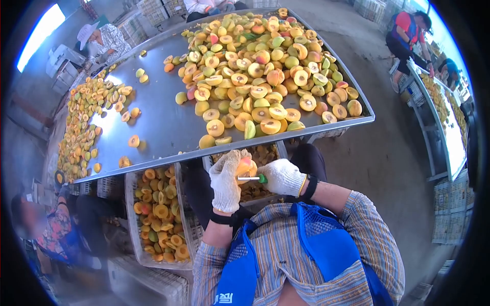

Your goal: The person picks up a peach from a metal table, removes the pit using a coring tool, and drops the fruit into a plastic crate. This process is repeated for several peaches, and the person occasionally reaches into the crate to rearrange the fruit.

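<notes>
My left hand [226,183], in a white knitted glove, is closed around an orange-yellow peach half [246,167] just off the table's front edge. My right hand [284,177], gloved the same way, grips a pitting tool by its green handle [262,178]. The tool's thin metal shaft [248,178] points left and reaches the peach; its tip is hidden. In front of me, a metal table [158,102] bears a large heap of halved peaches [255,71], many with pits showing. Below my hands, a crate [206,162] partly under the table holds more halves.
A white plastic crate [133,245] of peach halves stands to my left. Another heap of halves [84,122] covers the table's left end. The table has a raised metal rim [224,149]. Several people sit or stand around, one [408,41] at a second table on the right.
</notes>
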`<action>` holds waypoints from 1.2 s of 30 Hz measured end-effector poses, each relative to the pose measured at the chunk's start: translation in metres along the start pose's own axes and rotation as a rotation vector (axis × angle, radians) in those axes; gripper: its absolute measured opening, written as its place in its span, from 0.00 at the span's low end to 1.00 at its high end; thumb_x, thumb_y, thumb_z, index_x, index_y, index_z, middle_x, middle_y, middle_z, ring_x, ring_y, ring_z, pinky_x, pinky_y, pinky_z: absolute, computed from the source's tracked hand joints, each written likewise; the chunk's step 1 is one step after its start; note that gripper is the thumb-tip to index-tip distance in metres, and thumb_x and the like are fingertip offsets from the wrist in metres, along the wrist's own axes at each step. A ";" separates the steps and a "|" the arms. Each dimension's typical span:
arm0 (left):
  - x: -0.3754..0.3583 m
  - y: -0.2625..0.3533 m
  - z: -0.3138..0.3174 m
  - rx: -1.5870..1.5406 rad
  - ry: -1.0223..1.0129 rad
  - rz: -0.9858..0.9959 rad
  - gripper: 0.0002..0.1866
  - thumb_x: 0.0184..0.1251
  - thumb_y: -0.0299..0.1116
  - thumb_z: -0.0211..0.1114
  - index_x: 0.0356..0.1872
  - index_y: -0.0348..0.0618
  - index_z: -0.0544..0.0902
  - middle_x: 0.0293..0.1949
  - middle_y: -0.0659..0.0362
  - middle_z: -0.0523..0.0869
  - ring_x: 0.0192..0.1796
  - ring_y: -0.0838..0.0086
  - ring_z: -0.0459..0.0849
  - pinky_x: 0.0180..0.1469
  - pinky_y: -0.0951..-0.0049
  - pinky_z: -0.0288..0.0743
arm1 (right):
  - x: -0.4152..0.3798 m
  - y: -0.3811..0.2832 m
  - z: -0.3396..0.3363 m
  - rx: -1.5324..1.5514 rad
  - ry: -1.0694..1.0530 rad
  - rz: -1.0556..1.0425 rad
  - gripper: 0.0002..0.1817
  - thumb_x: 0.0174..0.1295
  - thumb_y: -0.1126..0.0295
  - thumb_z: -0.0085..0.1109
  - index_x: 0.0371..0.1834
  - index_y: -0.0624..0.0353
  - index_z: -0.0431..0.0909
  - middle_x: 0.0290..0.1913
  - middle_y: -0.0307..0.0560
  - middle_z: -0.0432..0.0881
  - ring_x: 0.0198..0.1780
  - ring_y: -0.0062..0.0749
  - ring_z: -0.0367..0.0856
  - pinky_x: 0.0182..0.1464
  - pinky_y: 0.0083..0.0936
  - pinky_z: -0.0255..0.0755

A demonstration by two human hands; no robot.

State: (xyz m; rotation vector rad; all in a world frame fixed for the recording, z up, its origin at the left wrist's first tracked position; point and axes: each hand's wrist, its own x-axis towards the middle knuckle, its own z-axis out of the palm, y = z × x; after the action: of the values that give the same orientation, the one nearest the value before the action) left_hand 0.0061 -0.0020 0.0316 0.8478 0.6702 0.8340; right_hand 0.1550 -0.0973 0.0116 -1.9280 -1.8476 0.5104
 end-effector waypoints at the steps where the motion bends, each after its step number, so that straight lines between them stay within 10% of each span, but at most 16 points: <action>1: 0.000 0.000 0.000 -0.008 -0.036 0.025 0.13 0.73 0.33 0.63 0.44 0.31 0.87 0.40 0.50 0.90 0.40 0.68 0.89 0.47 0.70 0.83 | 0.000 -0.007 -0.006 0.123 -0.146 0.086 0.11 0.54 0.61 0.63 0.28 0.57 0.84 0.24 0.54 0.84 0.27 0.49 0.84 0.32 0.39 0.79; 5: 0.011 -0.010 -0.004 -0.369 -0.098 0.087 0.35 0.73 0.65 0.51 0.58 0.41 0.80 0.52 0.44 0.85 0.50 0.45 0.85 0.51 0.44 0.83 | -0.001 0.000 0.006 0.648 -0.404 0.200 0.13 0.54 0.62 0.63 0.26 0.63 0.80 0.19 0.52 0.81 0.24 0.39 0.83 0.30 0.35 0.77; 8: -0.005 -0.004 0.012 -0.453 -0.098 0.017 0.32 0.74 0.60 0.56 0.53 0.36 0.80 0.49 0.47 0.85 0.54 0.55 0.84 0.52 0.52 0.84 | 0.002 -0.022 -0.017 0.647 -0.431 0.445 0.14 0.55 0.60 0.63 0.30 0.63 0.82 0.21 0.52 0.83 0.26 0.42 0.85 0.32 0.37 0.78; 10: 0.005 -0.015 0.001 -0.400 -0.066 -0.059 0.29 0.73 0.58 0.59 0.53 0.38 0.81 0.47 0.48 0.85 0.49 0.54 0.86 0.48 0.52 0.85 | 0.003 0.018 0.050 0.383 -0.222 -0.069 0.15 0.59 0.59 0.59 0.33 0.62 0.83 0.29 0.55 0.86 0.30 0.48 0.86 0.35 0.39 0.80; 13: 0.009 -0.013 0.005 -0.227 0.016 -0.096 0.22 0.71 0.49 0.63 0.50 0.38 0.82 0.43 0.49 0.86 0.41 0.56 0.88 0.43 0.57 0.85 | -0.001 -0.016 -0.001 0.133 -0.202 -0.090 0.11 0.64 0.63 0.55 0.38 0.56 0.84 0.33 0.54 0.87 0.34 0.51 0.87 0.39 0.42 0.82; 18: 0.001 -0.012 0.011 0.077 0.005 0.104 0.07 0.67 0.27 0.67 0.41 0.33 0.87 0.37 0.51 0.89 0.39 0.67 0.88 0.44 0.69 0.84 | -0.001 0.004 0.004 -0.013 -0.239 0.148 0.11 0.60 0.62 0.58 0.35 0.55 0.85 0.29 0.55 0.85 0.34 0.54 0.86 0.39 0.44 0.80; 20: 0.002 -0.004 0.012 -0.149 -0.177 0.094 0.11 0.66 0.29 0.66 0.42 0.29 0.86 0.39 0.47 0.89 0.40 0.59 0.89 0.45 0.64 0.85 | -0.008 0.002 0.001 0.231 -0.056 0.043 0.12 0.56 0.59 0.63 0.28 0.57 0.84 0.24 0.55 0.83 0.29 0.53 0.85 0.33 0.41 0.80; 22: 0.008 -0.014 0.007 -0.272 -0.238 0.047 0.18 0.68 0.41 0.65 0.44 0.31 0.83 0.42 0.43 0.86 0.41 0.48 0.87 0.43 0.54 0.86 | -0.006 -0.002 -0.009 0.332 -0.341 0.120 0.12 0.58 0.61 0.62 0.31 0.59 0.84 0.23 0.54 0.83 0.28 0.47 0.85 0.32 0.39 0.77; 25: 0.013 -0.022 0.004 -0.382 -0.245 -0.101 0.19 0.68 0.44 0.65 0.44 0.34 0.82 0.41 0.42 0.86 0.41 0.47 0.87 0.41 0.51 0.86 | -0.009 -0.002 -0.006 0.826 -0.448 0.115 0.09 0.57 0.67 0.64 0.37 0.59 0.84 0.28 0.44 0.84 0.24 0.22 0.80 0.25 0.23 0.73; 29: 0.012 -0.017 0.006 -0.354 -0.330 -0.144 0.21 0.68 0.46 0.64 0.42 0.34 0.83 0.39 0.43 0.86 0.38 0.50 0.87 0.40 0.55 0.86 | -0.010 0.001 0.012 1.206 -0.425 0.015 0.14 0.53 0.72 0.68 0.44 0.62 0.86 0.37 0.39 0.88 0.31 0.20 0.81 0.31 0.20 0.75; 32: 0.007 -0.008 0.007 -0.342 -0.431 -0.103 0.21 0.68 0.48 0.64 0.42 0.36 0.83 0.38 0.45 0.86 0.38 0.52 0.88 0.40 0.56 0.86 | -0.008 -0.003 0.006 1.153 -0.462 -0.029 0.13 0.53 0.72 0.70 0.42 0.61 0.87 0.37 0.40 0.88 0.34 0.19 0.82 0.35 0.18 0.76; 34: 0.008 -0.003 0.017 -0.448 -0.147 -0.174 0.22 0.72 0.53 0.61 0.45 0.40 0.81 0.37 0.48 0.85 0.38 0.55 0.87 0.38 0.57 0.85 | 0.000 -0.001 0.006 1.020 -0.432 -0.093 0.09 0.56 0.68 0.68 0.37 0.59 0.87 0.34 0.44 0.88 0.34 0.24 0.84 0.36 0.21 0.78; 36: 0.031 -0.014 -0.016 -0.452 -0.009 -0.108 0.22 0.74 0.54 0.59 0.46 0.42 0.80 0.37 0.50 0.85 0.37 0.56 0.87 0.37 0.57 0.85 | 0.004 -0.008 -0.012 0.227 -0.437 -0.006 0.09 0.58 0.63 0.63 0.35 0.56 0.86 0.29 0.49 0.87 0.31 0.37 0.86 0.35 0.30 0.80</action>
State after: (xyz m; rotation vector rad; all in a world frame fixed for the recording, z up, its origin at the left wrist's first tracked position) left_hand 0.0148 0.0244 0.0065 0.4035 0.4871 0.8405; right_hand 0.1546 -0.0936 0.0262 -1.7551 -1.9412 1.1625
